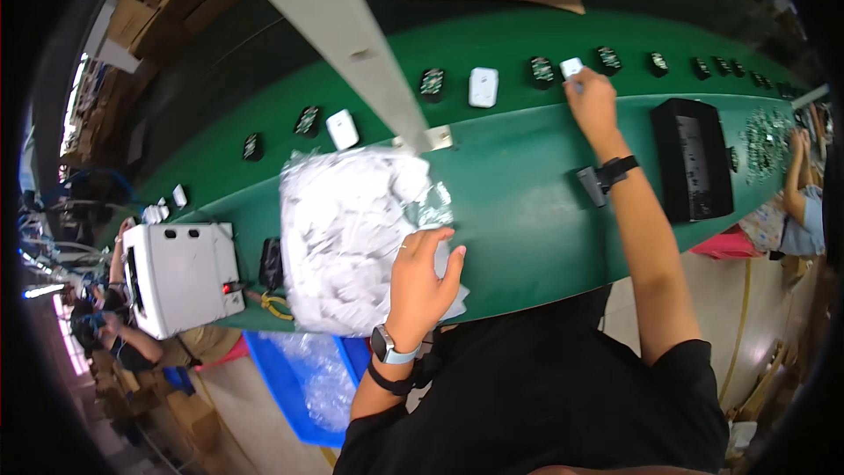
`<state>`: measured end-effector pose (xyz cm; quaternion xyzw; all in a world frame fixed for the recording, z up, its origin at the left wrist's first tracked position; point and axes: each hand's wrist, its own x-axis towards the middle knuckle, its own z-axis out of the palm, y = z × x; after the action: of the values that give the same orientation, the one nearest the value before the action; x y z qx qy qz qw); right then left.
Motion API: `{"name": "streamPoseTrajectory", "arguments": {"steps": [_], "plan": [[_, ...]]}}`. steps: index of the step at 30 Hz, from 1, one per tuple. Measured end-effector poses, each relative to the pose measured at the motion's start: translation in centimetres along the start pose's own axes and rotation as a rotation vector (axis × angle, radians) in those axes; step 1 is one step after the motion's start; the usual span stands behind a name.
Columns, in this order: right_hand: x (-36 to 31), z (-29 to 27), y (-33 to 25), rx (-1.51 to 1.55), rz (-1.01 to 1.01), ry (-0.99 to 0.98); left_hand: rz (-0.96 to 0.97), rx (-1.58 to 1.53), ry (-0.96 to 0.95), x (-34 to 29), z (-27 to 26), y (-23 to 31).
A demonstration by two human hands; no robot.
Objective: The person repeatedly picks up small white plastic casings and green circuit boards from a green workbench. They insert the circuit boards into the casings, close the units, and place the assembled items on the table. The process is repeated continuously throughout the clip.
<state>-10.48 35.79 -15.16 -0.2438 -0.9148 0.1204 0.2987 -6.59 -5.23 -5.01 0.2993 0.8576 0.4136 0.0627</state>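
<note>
My right hand [592,104] reaches over the green conveyor belt. Its fingers are closed on a small white plastic casing [571,67], partly covered by the fingertips. On either side of it sit dark blocks with green circuit boards, one circuit board block [542,71] to the left and another circuit board block [608,59] to the right. My left hand [424,281] is open, thumb and fingers apart, at the right edge of a clear plastic bag [347,237] full of white pieces. Whether its fingers touch the bag, I cannot tell.
More white casings [483,87] and circuit board blocks line the belt. A grey post [352,44] rises at its near edge. A black tray [693,160] stands right, a white machine [183,274] left. Below the bench is a blue bin [286,387]. Other people sit at both ends.
</note>
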Motion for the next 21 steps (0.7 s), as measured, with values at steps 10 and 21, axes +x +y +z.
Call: {"name": "streamPoseTrajectory", "arguments": {"steps": [10,21], "plan": [[-0.6,-7.0,-2.2,0.174,-0.065,0.163,0.075,0.445,0.052,4.3,0.3,-4.0],[-14.3,-19.1,1.9,0.244,0.268,-0.175,-0.041,0.537,-0.025,7.5,1.9,-3.5]]}}
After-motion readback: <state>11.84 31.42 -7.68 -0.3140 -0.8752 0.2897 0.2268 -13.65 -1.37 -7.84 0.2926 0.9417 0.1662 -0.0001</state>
